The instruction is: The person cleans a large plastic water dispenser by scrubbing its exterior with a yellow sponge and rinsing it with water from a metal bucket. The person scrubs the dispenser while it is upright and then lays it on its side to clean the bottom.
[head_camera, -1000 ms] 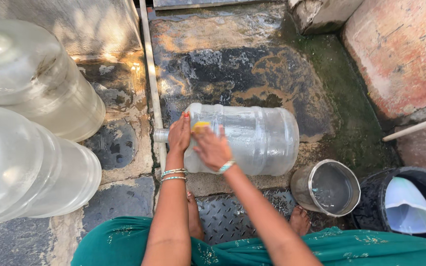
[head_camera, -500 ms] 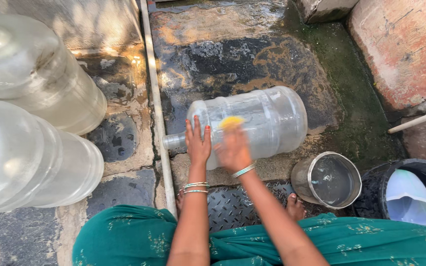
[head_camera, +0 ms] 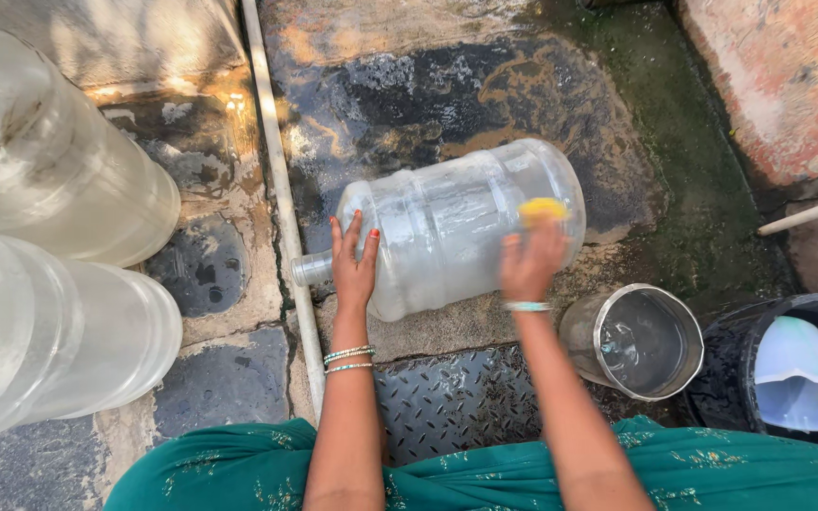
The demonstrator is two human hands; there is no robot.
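big clear water jug [head_camera: 447,232] lying on its side on wet stone floor [head_camera: 447,95], neck toward pipe [head_camera: 281,218]. left hand [head_camera: 354,265] flat on jug shoulder, fingers spread. right hand [head_camera: 532,260] blurred, clenched on yellow sponge [head_camera: 542,208] against jug. steel pot [head_camera: 641,341] near right.

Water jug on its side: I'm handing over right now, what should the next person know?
Left hand lies flat on the clear water jug near its neck, steadying it. Right hand, blurred, presses a yellow scrubber against the jug's base end. The jug lies on wet stone floor; a steel pot holding water stands to the right. Scrubbing is in progress; how much surface is left cannot be told.
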